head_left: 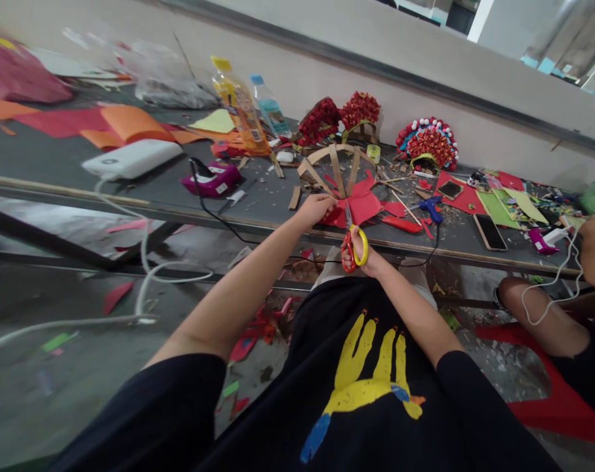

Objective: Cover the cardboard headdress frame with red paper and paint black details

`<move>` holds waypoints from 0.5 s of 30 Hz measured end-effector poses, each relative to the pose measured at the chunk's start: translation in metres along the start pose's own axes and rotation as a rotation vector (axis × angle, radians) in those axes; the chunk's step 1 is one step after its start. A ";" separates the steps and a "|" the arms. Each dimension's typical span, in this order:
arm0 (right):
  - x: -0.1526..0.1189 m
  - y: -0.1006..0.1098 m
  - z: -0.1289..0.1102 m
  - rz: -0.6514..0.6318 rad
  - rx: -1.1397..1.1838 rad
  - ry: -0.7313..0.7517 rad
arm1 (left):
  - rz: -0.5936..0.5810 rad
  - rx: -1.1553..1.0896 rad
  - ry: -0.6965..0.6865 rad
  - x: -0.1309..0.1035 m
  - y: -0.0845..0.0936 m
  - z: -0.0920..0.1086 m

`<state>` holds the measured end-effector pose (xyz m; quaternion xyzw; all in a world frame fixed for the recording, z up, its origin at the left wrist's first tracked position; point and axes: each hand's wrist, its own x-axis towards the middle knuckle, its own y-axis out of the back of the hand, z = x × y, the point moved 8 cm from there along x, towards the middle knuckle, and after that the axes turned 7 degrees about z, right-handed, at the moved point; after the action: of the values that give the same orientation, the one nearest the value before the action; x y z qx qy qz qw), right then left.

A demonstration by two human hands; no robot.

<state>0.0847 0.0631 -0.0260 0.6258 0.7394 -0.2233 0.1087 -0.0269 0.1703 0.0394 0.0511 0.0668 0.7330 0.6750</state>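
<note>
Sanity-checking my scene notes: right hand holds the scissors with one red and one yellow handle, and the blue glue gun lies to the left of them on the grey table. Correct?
Side is wrong: the head view shows the blue glue gun to the right of the scissors. Rest stands.

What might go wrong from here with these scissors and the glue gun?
The scissors sit close to your left hand, so a slip might nick a finger. The black cord dips below the edge of the table, so an arm could snag it and drag the glue gun down.
</note>
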 end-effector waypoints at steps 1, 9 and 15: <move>0.000 0.000 -0.001 0.000 -0.007 -0.003 | 0.000 0.000 0.000 -0.001 0.000 0.000; -0.001 -0.005 -0.008 0.016 -0.007 -0.005 | 0.012 0.007 0.013 0.001 0.000 -0.002; -0.004 -0.004 -0.008 0.029 0.012 0.040 | 0.010 -0.025 0.019 0.007 0.002 -0.009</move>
<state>0.0829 0.0626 -0.0165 0.6414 0.7309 -0.2138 0.0933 -0.0309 0.1773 0.0309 0.0359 0.0638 0.7378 0.6710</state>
